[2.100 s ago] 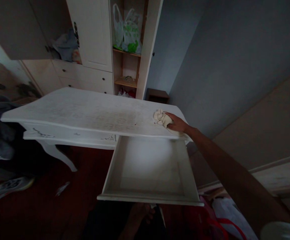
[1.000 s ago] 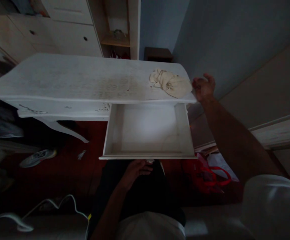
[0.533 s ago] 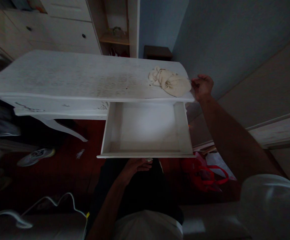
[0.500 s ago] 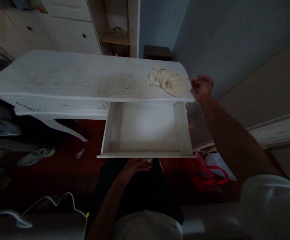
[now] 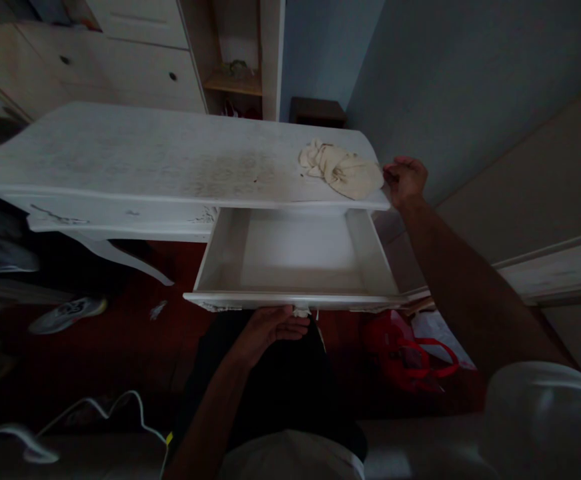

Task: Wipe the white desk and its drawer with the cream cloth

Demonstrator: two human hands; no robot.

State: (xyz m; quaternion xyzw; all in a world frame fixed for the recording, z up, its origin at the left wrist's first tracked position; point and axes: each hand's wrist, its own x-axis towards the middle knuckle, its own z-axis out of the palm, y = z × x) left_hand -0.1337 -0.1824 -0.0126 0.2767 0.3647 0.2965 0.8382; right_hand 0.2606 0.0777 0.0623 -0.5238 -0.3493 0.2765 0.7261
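A white desk [image 5: 135, 163] stands in front of me with its right drawer [image 5: 295, 297] pulled out and nothing inside. A crumpled cream cloth [image 5: 343, 171] lies on the desk's right end. My right hand [image 5: 404, 179] is curled at the desk's right edge, fingertips touching the edge beside the cloth. My left hand [image 5: 273, 328] is under the drawer's front, fingers closed on its small knob [image 5: 301, 311].
A red-handled bag [image 5: 410, 357] and a white bag lie on the dark red floor at right. A shoe [image 5: 65, 312] and a white cable [image 5: 120, 407] lie at left. A white wardrobe with open shelves [image 5: 233, 80] stands behind the desk. A wall runs close on the right.
My right hand let go of the cloth and moved off to the desk's right edge. My left hand came up to the drawer's knob, and the drawer front now sits slightly nearer me.
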